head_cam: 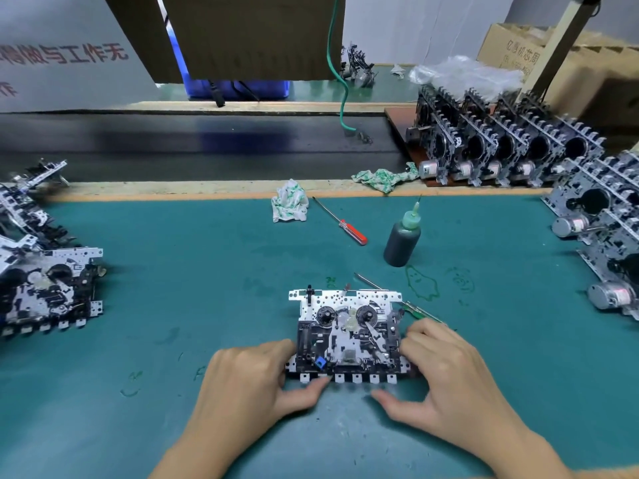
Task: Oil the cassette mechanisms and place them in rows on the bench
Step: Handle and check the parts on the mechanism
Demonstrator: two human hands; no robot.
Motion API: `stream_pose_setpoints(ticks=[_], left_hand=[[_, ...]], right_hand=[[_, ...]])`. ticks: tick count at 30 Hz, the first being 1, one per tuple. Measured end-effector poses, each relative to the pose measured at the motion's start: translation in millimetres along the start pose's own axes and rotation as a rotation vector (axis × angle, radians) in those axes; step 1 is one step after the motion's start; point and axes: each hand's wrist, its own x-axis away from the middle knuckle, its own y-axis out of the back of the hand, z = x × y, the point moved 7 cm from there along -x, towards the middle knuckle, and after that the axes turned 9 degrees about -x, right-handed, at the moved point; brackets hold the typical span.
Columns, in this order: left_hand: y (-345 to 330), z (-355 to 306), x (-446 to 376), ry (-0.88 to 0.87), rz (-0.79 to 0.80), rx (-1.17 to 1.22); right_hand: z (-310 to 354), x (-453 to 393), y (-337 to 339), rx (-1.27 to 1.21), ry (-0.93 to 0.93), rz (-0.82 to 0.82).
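Observation:
One cassette mechanism (347, 335), a white metal plate with black reels and parts, lies flat on the green mat (193, 271) in front of me. My left hand (254, 378) grips its left edge, with the thumb at the front tabs. My right hand (446, 371) grips its right edge, thumb stretched along the mat below the front tabs. A dark oil bottle (403, 238) with a green needle tip stands upright behind the mechanism to the right, apart from both hands.
Rows of upright mechanisms (501, 146) stand at the back right, more (601, 229) at the far right. A pile of mechanisms (45, 285) lies at the left. A red-handled screwdriver (342, 223), crumpled rags (289, 201), a thin tool (370, 282) and a cardboard box (518, 46) are around.

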Motion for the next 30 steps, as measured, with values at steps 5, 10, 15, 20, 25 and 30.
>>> stream_pose_setpoints(ticks=[5, 10, 15, 20, 25, 30], left_hand=[[-0.8, 0.5, -2.7, -0.023, 0.017, 0.01], [-0.9, -0.3, -2.2, -0.089, 0.046, 0.046], [1.6, -4.9, -3.3, -0.075, -0.029, 0.01], [3.6, -5.9, -5.6, -0.098, 0.002, 0.039], [3.1, -9.6, -6.5, 0.001, 0.014, -0.006], [0.0, -6.3, -5.5, 0.102, -0.035, -0.027]], right_hand=[[0.8, -0.8, -0.7, -0.029, 0.011, 0.005], [0.4, -2.4, 1.6, -0.008, -0.008, -0.04], [-4.6, -1.2, -1.0, -0.125, -0.048, 0.025], [-4.8, -2.3, -0.7, -0.121, -0.052, 0.011], [-2.6, -2.1, -1.0, -0.085, -0.047, -0.008], [-3.5, -1.0, -0.5, -0.122, -0.055, 0.022]])
